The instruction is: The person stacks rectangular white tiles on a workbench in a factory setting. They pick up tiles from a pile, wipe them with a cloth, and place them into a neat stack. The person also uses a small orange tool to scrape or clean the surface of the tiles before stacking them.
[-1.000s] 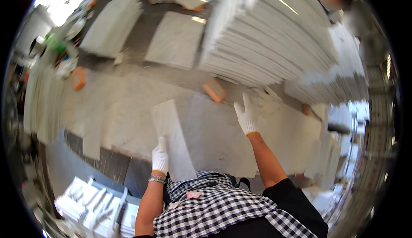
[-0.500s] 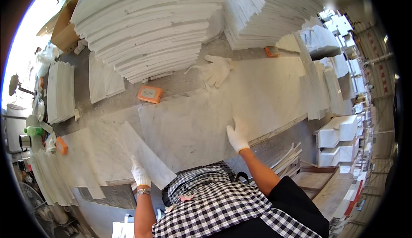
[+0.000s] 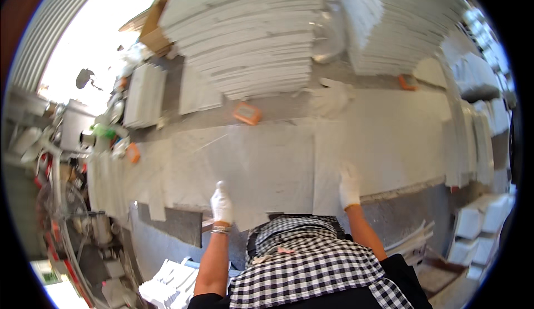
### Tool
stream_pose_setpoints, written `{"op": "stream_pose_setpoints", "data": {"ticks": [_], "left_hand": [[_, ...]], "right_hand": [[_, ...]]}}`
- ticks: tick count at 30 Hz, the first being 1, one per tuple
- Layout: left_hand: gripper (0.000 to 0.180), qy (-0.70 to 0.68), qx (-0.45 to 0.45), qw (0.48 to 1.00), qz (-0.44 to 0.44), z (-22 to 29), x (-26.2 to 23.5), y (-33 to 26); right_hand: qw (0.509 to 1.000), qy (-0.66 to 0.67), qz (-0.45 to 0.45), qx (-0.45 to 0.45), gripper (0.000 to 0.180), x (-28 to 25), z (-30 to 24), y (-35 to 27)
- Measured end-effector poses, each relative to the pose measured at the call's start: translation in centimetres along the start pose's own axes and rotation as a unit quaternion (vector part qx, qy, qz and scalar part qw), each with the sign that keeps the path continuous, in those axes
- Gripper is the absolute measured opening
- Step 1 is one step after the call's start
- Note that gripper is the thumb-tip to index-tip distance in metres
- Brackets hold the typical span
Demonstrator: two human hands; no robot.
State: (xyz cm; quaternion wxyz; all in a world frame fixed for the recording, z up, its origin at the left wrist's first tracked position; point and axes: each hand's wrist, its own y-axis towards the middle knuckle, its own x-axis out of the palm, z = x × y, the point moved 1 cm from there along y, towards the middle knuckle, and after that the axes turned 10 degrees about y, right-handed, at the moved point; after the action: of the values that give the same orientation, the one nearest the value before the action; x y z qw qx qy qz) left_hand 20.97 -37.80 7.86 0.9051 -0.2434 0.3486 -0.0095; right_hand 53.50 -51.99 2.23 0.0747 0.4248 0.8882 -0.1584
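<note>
I stand at a long work table point(image 3: 389, 206) covered with large white marbled tiles laid flat. My gloved left hand point(image 3: 221, 204) grips the near left corner of one white tile point(image 3: 261, 175), which juts slightly over the table's front edge. To its right lies a second white tile point(image 3: 389, 142). My gloved right hand point(image 3: 349, 186) rests flat on this tile's near left part, beside the seam between the two tiles, fingers apart.
Tall stacks of white tiles point(image 3: 250, 36) point(image 3: 400, 19) stand at the back. Orange blocks point(image 3: 247, 113) point(image 3: 410, 82) point(image 3: 132, 153) and a spare white glove point(image 3: 331, 98) lie on the table. More tile piles point(image 3: 473, 248) are at the right, and a fan point(image 3: 61, 197) at the left.
The view has swung and I have turned along the table. The long tile that my left hand held at an angle now lies flat. My right hand has come down beside it.
</note>
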Motion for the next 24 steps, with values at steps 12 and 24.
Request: {"op": "stream_pose_setpoints", "data": {"ticks": [12, 24], "left_hand": [[0.070, -0.241, 0.054, 0.958, -0.145, 5.0, 2.6, -3.3], [0.049, 0.004, 0.308, 0.945, -0.110, 4.1, -6.4, 3.0]], "right_hand": [[0.946, 0.186, -0.235, 0.124, 0.057, 10.6, -8.2, -4.7], [0.963, 0.073, -0.254, 0.054, 0.068, 23.4, -13.9, -8.7]]}}
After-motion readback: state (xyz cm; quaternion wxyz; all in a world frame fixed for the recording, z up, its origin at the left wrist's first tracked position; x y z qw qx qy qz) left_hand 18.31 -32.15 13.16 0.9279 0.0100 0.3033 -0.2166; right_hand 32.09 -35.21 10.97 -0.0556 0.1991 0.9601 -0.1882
